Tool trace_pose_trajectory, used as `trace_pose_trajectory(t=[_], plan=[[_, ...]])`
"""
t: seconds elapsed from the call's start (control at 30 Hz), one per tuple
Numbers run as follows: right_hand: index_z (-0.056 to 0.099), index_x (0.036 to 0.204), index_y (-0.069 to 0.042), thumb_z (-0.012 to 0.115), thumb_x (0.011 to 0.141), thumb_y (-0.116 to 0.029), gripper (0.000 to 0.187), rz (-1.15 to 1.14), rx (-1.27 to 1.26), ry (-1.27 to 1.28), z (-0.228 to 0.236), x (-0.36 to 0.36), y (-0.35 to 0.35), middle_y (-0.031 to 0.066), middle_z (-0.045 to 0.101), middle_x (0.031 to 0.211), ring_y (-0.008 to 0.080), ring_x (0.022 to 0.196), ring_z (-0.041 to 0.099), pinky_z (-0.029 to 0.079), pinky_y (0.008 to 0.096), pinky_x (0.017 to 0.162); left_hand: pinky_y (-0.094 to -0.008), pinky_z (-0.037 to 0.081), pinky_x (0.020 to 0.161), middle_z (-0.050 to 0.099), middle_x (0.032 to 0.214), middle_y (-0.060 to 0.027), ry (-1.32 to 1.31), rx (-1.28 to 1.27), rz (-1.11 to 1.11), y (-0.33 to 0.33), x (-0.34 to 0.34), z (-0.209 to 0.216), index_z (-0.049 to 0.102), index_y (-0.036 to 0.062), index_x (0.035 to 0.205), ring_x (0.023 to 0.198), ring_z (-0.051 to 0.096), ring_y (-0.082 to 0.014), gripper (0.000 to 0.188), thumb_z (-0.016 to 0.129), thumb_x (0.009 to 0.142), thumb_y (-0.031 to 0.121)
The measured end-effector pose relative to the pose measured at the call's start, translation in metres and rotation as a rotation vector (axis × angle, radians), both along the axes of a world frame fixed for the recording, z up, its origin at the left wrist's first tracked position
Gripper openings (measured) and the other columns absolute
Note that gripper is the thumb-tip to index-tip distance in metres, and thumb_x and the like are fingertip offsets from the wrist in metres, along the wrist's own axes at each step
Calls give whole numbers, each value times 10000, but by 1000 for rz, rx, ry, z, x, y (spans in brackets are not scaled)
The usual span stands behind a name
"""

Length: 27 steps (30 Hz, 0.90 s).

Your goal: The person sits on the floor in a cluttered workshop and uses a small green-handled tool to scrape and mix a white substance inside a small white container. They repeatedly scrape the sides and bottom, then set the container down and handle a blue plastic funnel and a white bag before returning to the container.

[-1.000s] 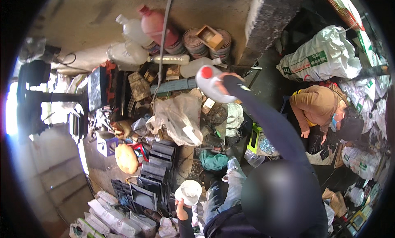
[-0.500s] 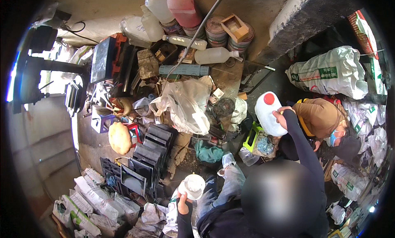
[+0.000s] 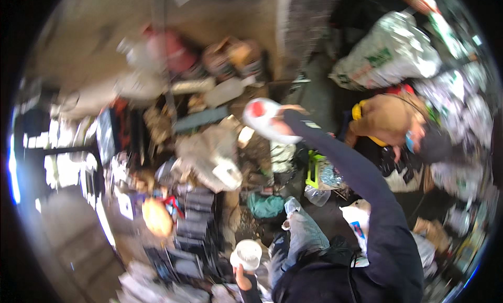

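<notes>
My right hand is closed on a white plastic jug with a red cap, held out over the right end of the cluttered bench. The jug is tilted and smeared by motion. Low in the view, my left hand grips a round white cup from below, beside my knees. Something pale covers the cup's inside; I cannot tell what it is. A teal cloth lies beyond the cup, at my feet.
A row of black panels stands left of the cup. Bottles and a crumpled plastic bag cover the bench. To the right, another person in brown bends near a lime-green stool and stuffed white sacks.
My right hand has swung the jug left, towards the bench. My view has turned. The cup is still in my left hand.
</notes>
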State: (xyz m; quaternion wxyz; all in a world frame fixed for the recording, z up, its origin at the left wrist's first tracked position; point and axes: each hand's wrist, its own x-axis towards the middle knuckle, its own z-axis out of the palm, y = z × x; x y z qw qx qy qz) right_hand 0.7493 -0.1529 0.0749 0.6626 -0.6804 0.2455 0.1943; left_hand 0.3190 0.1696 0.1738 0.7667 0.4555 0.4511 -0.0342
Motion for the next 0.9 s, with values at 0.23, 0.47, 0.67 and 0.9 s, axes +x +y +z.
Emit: trace_pose_trajectory(t=[0.23, 0.47, 0.67, 0.9], plan=[[664, 978, -128, 544, 825, -492, 412, 555, -558, -235, 42, 74, 81, 100, 672, 956, 217, 925, 660, 512, 327, 821, -559, 467, 873, 477, 1341, -121, 111, 1, -225, 1, -9, -21, 393, 71, 1367, 1192, 499, -353, 680, 580, 840, 458], [650, 958, -80, 621, 687, -129, 277, 262, -1039, -699, -10, 31, 98, 148, 617, 946, 286, 706, 647, 514, 404, 546, -555, 471, 868, 478, 1343, -119, 117, -33, -428, -3, 32, -35, 392, 74, 1367, 1190, 502, -351, 680, 579, 841, 463], [576, 984, -82, 634, 738, -250, 303, 184, -883, -784, -51, -186, 16, 165, 613, 905, 338, 730, 633, 520, 430, 599, -551, 473, 865, 478, 1345, -117, 34, -53, -614, 2, 71, -46, 392, 77, 1367, 1188, 505, -348, 681, 579, 842, 467], [647, 1005, -77, 724, 680, -239, 372, 706, -372, 728, -52, -505, -107, 157, 656, 951, 292, 876, 663, 530, 402, 708, -547, 476, 860, 479, 1347, -115, -106, -93, -905, 7, 102, -51, 392, 80, 1367, 1186, 508, -346, 681, 579, 843, 472]])
